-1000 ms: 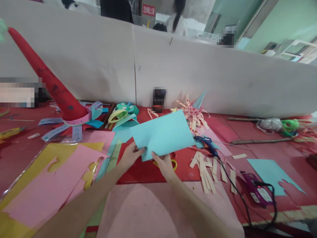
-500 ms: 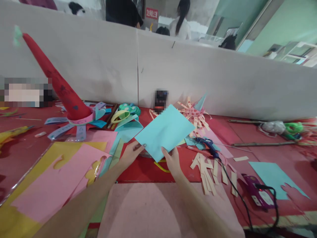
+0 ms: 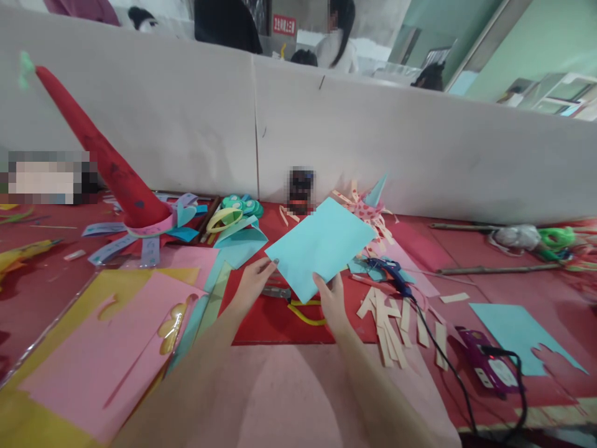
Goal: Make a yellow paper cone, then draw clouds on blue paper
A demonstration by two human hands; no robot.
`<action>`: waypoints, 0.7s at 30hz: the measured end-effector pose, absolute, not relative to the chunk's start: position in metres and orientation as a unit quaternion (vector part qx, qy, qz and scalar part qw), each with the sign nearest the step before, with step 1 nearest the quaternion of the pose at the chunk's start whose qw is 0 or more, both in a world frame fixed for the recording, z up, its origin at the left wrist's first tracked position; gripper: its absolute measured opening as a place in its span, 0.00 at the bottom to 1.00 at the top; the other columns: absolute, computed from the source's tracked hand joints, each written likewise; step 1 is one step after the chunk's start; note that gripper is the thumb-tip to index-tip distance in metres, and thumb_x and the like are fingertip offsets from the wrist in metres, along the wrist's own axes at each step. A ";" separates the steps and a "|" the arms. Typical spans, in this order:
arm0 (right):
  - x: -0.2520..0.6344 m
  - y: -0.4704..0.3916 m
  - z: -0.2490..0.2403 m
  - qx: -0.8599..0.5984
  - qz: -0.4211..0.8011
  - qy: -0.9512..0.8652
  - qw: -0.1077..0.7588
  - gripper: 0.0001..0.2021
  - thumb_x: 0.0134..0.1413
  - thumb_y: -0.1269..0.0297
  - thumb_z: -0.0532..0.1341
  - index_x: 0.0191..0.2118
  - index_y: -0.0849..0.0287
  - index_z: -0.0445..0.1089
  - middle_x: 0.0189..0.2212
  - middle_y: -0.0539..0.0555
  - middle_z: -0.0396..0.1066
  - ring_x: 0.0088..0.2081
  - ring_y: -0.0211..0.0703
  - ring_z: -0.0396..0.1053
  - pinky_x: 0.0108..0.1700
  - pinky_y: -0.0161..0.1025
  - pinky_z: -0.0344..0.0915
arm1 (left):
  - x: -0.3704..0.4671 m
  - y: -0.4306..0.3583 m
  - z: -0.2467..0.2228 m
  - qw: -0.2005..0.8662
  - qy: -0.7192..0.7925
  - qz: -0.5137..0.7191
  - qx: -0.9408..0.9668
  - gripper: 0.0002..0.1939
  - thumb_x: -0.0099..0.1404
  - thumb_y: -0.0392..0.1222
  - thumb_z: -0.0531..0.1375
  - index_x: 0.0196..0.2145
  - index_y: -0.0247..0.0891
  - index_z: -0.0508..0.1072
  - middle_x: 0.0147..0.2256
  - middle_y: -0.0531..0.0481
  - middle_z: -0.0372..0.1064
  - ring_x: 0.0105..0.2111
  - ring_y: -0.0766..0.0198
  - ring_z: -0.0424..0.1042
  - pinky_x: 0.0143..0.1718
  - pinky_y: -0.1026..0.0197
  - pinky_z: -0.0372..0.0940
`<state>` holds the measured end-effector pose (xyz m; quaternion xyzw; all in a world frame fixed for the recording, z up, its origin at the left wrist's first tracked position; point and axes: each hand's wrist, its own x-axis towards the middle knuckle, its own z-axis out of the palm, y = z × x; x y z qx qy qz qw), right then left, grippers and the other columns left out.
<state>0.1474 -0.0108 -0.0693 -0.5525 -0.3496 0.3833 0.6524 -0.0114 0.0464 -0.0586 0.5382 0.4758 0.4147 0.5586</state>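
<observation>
A light blue sheet of paper (image 3: 321, 246) is held up, tilted, over the red mat (image 3: 265, 326). My left hand (image 3: 256, 277) pinches its left corner, and my right hand (image 3: 332, 295) grips the lower right edge with the thumb on top. Below the sheet lies a pair of pliers with yellow handles (image 3: 305, 316), partly hidden by the paper. To the right of my right hand lie several cream paper strips (image 3: 385, 326) and a dark blue glue gun (image 3: 392, 272).
A tall red paper cone hat (image 3: 114, 168) stands at the left, beside pink cut sheets (image 3: 107, 348). On the right are a purple box with a cord (image 3: 487, 361), a cut blue sheet (image 3: 508, 317) and sticks (image 3: 494, 270). A white partition (image 3: 186, 118) runs along the back.
Both hands have shifted slightly to the right with the blue paper. More of the pliers now shows beneath it.
</observation>
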 end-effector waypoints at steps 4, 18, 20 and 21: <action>0.145 -0.013 -0.066 -0.554 0.393 -0.355 0.642 0.14 0.41 0.60 0.61 0.37 0.57 0.62 0.37 0.54 0.71 0.41 0.45 0.67 0.43 0.41 0.63 | -0.010 0.042 -0.067 0.572 0.482 0.402 0.529 0.23 0.49 0.58 0.59 0.33 0.34 0.72 0.30 0.48 0.73 0.29 0.57 0.72 0.28 0.58 0.68; 0.141 -0.014 -0.065 -0.586 0.374 -0.351 0.627 0.22 0.38 0.59 0.65 0.41 0.61 0.63 0.41 0.59 0.70 0.43 0.48 0.67 0.43 0.43 0.64 | -0.008 0.035 -0.065 0.527 0.507 0.426 0.532 0.22 0.50 0.59 0.58 0.24 0.34 0.70 0.23 0.50 0.72 0.25 0.57 0.72 0.26 0.60 0.68; 0.142 -0.013 -0.067 -0.593 0.362 -0.355 0.625 0.22 0.38 0.59 0.65 0.41 0.61 0.63 0.41 0.59 0.70 0.42 0.48 0.68 0.43 0.43 0.64 | -0.008 0.034 -0.064 0.531 0.504 0.429 0.529 0.21 0.50 0.59 0.58 0.24 0.35 0.70 0.23 0.50 0.72 0.26 0.57 0.72 0.27 0.60 0.68; 0.142 -0.013 -0.068 -0.596 0.354 -0.359 0.625 0.22 0.38 0.59 0.65 0.42 0.61 0.63 0.41 0.59 0.70 0.42 0.48 0.67 0.43 0.43 0.64 | -0.008 0.034 -0.063 0.534 0.502 0.430 0.527 0.21 0.50 0.59 0.58 0.24 0.35 0.71 0.24 0.50 0.72 0.26 0.57 0.72 0.27 0.60 0.68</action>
